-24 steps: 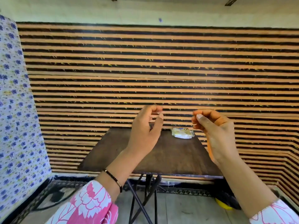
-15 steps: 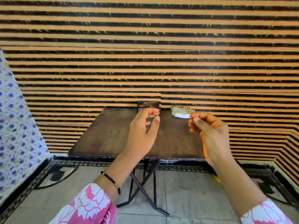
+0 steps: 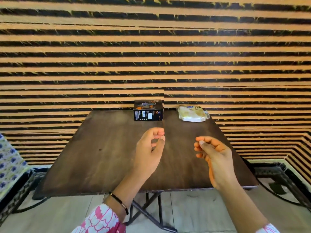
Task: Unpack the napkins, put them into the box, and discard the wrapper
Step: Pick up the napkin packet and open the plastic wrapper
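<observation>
Daylight was bright and even where I stood, with no hard shadows on the dark brown wooden table [image 3: 104, 158]. The striped orange-and-black wall [image 3: 151, 47] smeared with motion blur and bent at the wide-angle edges; my hands looked slightly soft.

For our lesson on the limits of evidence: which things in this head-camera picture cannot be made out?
- Box: print too small and blurred; whether it is open is unclear.
- Napkin pack: label blurred, count hidden by the wrapper.
- Left hand, right hand: curled fingers hide the palms.
- Table: legs mostly hidden beneath its top.
</observation>
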### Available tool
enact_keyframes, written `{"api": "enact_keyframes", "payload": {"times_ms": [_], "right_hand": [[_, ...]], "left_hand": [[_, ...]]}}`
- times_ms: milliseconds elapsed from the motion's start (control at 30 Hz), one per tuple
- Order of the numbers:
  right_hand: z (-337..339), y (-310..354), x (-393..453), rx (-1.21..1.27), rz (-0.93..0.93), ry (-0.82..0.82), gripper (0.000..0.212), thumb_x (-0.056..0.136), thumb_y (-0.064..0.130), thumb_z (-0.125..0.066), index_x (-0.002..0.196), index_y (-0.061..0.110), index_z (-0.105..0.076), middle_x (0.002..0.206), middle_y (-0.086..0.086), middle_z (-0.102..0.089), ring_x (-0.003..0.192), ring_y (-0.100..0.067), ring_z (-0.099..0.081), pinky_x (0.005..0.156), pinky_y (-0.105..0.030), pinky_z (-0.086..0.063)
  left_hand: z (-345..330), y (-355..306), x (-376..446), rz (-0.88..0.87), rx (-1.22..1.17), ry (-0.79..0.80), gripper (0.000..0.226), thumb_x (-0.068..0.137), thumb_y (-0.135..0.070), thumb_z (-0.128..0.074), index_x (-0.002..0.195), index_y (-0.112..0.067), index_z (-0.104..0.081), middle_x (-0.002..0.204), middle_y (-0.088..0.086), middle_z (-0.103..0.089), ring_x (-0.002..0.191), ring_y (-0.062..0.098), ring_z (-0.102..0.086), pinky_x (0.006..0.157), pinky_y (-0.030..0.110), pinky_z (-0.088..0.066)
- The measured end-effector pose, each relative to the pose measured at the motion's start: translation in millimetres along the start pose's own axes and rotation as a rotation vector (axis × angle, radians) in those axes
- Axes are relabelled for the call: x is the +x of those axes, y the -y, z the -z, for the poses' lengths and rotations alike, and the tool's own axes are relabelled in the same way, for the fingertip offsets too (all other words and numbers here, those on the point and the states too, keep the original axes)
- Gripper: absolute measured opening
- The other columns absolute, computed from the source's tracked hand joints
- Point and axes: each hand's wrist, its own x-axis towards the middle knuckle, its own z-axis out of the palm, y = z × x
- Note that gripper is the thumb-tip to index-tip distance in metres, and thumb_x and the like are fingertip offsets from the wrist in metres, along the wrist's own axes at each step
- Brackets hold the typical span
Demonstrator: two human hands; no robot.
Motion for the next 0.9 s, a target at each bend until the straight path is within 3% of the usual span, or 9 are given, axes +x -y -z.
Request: {"api": "enact_keyframes", "payload": {"times_ms": [500, 667, 900], "right_hand": [[30.4, -78.9, 163.8, -0.01, -0.189, -0.091, 0.024, 0.088, 0.001, -0.053, 0.078, 0.016, -0.07, 0.071, -0.003, -0.067, 0.071, -0.016, -0.058, 0.064, -0.028, -0.045], [48.2, -103.0, 238.8, -0.001, -0.29, -0.086, 0.019, 0.087, 0.004, -0.055, 0.084, 0.015, -0.07, 0.078, -0.005, -0.067, 0.073, -0.017, -0.058, 0.064, -0.028, -0.045], [87.0, -160.9, 344.9, 0.037, -0.489, -0.156, 0.034, 0.086, 0.007, -0.058, 0.119, 0.019, -0.059, 0.11, -0.001, -0.061, 0.088, -0.018, -0.058, 0.068, -0.032, -0.044]], "left_hand": [[-104.9, 91.4, 133.9, 0.139, -0.045, 0.068, 0.018, 0.09, -0.01, -0.052, 0.101, -0.02, -0.062, 0.105, -0.009, -0.065, 0.097, -0.009, -0.056, 0.073, 0.001, -0.041], [-152.8, 121.7, 185.8, 0.277, -0.053, 0.082, 0.018, 0.09, -0.013, -0.053, 0.103, -0.021, -0.062, 0.105, -0.011, -0.065, 0.099, -0.007, -0.057, 0.076, 0.001, -0.041], [-215.0, 184.5, 243.2, 0.675, -0.176, 0.028, 0.008, 0.09, -0.02, -0.056, 0.096, -0.023, -0.06, 0.101, -0.002, -0.063, 0.103, 0.015, -0.059, 0.095, 0.034, -0.044]]}}
